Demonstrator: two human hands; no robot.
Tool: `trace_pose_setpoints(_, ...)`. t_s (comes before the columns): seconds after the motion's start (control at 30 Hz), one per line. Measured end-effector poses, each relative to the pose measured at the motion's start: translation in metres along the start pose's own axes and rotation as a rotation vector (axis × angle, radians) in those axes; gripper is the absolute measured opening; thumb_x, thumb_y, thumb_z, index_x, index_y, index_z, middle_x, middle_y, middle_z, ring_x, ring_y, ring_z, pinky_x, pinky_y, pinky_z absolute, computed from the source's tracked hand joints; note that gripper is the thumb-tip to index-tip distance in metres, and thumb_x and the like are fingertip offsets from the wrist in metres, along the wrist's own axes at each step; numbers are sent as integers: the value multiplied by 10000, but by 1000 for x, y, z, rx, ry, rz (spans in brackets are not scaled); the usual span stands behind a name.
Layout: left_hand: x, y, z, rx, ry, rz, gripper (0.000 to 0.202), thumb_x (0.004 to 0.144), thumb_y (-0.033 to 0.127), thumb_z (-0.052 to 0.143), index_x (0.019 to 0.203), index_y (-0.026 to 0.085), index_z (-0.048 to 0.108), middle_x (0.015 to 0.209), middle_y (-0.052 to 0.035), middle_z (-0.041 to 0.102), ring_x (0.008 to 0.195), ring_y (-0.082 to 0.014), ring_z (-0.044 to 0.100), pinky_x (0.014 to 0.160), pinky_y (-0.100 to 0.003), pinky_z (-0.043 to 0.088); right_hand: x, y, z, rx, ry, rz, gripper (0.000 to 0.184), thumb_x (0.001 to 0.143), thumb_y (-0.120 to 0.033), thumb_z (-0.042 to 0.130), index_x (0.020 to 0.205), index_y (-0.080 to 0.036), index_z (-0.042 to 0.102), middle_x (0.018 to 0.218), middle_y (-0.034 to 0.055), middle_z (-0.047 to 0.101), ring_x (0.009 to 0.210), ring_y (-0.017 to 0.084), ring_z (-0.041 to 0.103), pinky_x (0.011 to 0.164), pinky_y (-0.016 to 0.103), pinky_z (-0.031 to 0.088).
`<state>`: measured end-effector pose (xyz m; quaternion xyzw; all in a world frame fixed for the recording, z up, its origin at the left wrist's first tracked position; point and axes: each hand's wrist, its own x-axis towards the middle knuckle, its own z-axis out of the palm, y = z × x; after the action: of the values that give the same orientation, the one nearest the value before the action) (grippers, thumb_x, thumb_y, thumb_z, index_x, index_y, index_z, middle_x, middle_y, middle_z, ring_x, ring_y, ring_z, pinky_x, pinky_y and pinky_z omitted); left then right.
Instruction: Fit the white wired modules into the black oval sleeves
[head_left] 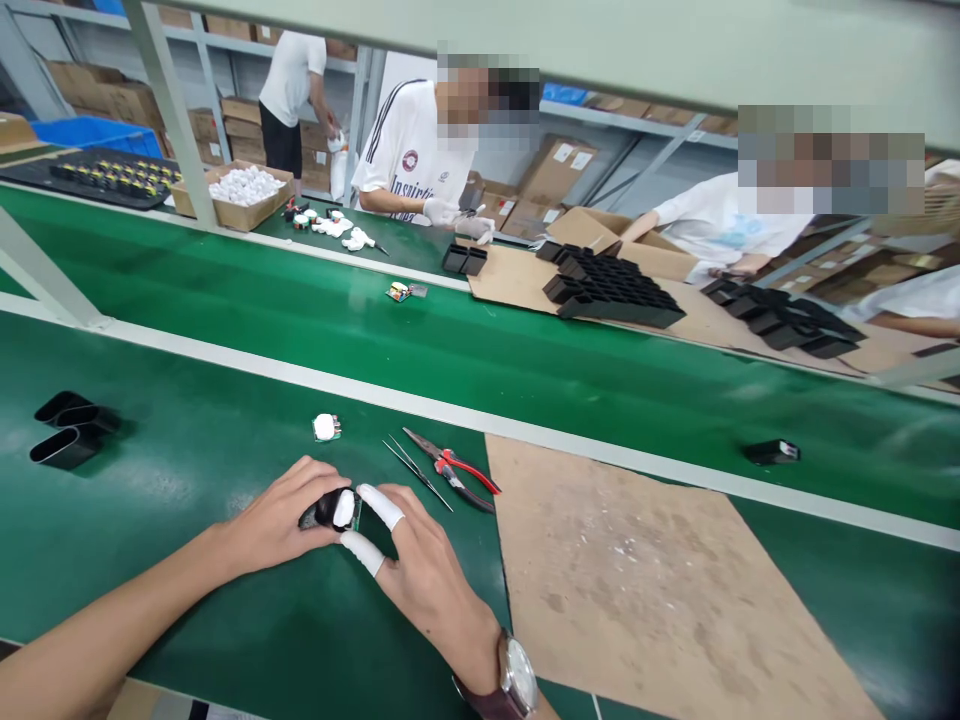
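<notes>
My left hand (281,520) and my right hand (420,570) meet on the green mat at a small black part with a white piece (335,508). Left fingers curl round the black part. My right thumb and forefinger wear white finger cots and pinch its white end. A watch (516,680) sits on my right wrist. Just behind lies a small white component on a circuit board (327,428). Tweezers (416,472) and red-handled pliers (454,470) lie to the right of my hands.
Black oval shells (69,428) lie at left, a brown cardboard sheet (645,580) at right. A black part (771,452) rides the green belt (525,360). Across it, people work among rows of black housings (615,290) and a box of white parts (244,188).
</notes>
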<state>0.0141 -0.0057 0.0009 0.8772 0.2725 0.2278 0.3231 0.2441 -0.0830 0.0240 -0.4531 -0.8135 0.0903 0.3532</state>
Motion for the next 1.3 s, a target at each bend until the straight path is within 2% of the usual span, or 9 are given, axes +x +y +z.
trace_pose_setpoints(0.2,2,1,0,-99,-30,-28,389,990,242,665,1360,238,545,1251,-93,642,1101,-251,605,943,-396,554,-1,0,7,48,-12,-11,98,986,-148,673,1057,-191,621,1346,134,646,1170,280,624,903,469,619)
trace_pose_setpoints(0.4,3,2,-5,-101,-41,-58,401,967,245,691,1346,239,561,1226,-88,659,1077,-251,626,923,-398,567,0,2,11,19,-72,-2,186,1014,-285,668,1175,-193,649,1376,150,619,1208,290,624,941,505,614)
trace_pose_setpoints(0.5,0,0,-8,-117,-37,-50,487,957,190,673,1420,247,532,1278,-88,660,1160,-250,624,1018,-415,552,-1,13,8,-38,13,10,274,1034,-249,622,1302,-193,621,1349,146,628,1202,265,635,978,474,603)
trace_pose_setpoints(0.67,-6,-3,-8,-112,-1,-85,531,968,150,621,1472,271,509,1381,-90,619,1228,-232,630,1078,-402,537,-7,43,10,-505,86,173,336,1024,-147,508,1344,-82,589,1209,213,663,1115,342,655,915,560,598)
trace_pose_setpoints(0.73,-8,-4,-7,-107,25,-114,508,952,211,685,1435,266,536,1362,-88,624,1152,-225,667,1028,-382,564,-9,49,11,-588,66,155,333,997,-80,447,1281,-72,620,1074,188,681,997,318,676,832,511,614)
trace_pose_setpoints(0.8,-8,-4,-7,-99,51,-118,449,943,247,719,1369,258,577,1268,-73,659,1067,-216,688,978,-369,579,-9,46,10,-507,51,106,325,983,-53,437,1236,-100,634,1001,139,675,926,267,679,796,427,615)
trace_pose_setpoints(0.93,-7,-4,-9,-104,71,-83,311,954,248,716,1254,254,633,1162,-51,686,1054,-220,687,945,-358,575,-3,19,0,-259,33,10,293,995,-81,479,1244,-157,614,1058,99,656,898,201,667,710,308,577)
trace_pose_setpoints(1.07,-6,-4,-9,-126,67,-84,272,954,259,723,1213,243,642,1155,-57,686,1059,-228,684,928,-359,574,2,0,-6,-354,-17,-65,275,948,-31,445,1088,-170,637,1013,92,637,777,198,611,590,316,497)
trace_pose_setpoints(1.3,-7,-7,-7,-134,79,-75,233,954,264,726,1170,234,645,1124,-58,691,1015,-225,687,880,-348,575,3,3,-1,-431,-42,-65,253,911,-6,431,901,-195,599,990,91,622,750,199,569,558,329,447)
